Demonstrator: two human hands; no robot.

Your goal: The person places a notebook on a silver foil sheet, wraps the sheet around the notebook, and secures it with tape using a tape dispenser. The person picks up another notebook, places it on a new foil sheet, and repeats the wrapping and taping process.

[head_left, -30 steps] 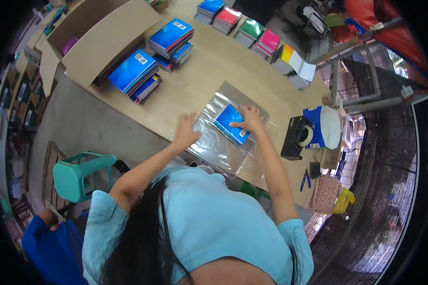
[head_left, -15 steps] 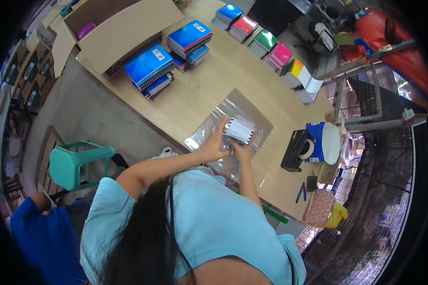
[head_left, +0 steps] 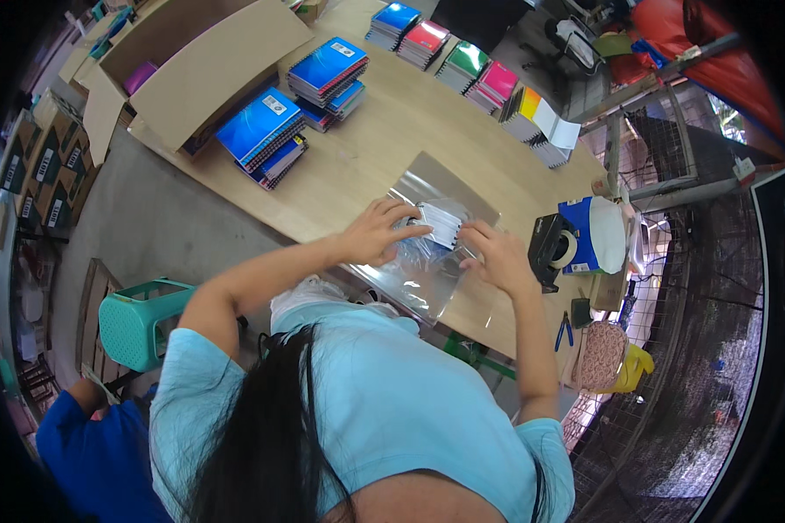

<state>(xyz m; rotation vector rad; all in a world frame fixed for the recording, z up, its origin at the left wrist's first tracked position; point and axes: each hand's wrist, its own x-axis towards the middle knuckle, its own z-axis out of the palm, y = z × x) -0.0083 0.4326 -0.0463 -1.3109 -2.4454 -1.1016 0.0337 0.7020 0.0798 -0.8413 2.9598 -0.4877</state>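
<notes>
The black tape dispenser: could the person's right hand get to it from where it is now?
Probably yes: the right hand is just left of the tape dispenser, and nothing appears to stand between them, though its fingers are at the notebook bundle.

Left hand point(head_left: 377, 234), right hand point(head_left: 502, 258), notebooks point(head_left: 442, 225) between

Left grip point(head_left: 373, 234), right grip point(head_left: 502, 260) near each other, fingers point(head_left: 401, 212) bent; left elbow point(head_left: 214, 303) bent.

On the brown cartons point(head_left: 59, 187) at left, white labels point(head_left: 44, 165) with dark print. On two topmost blue notebooks point(head_left: 249, 132), pale labels point(head_left: 275, 105), too small to read.
</notes>
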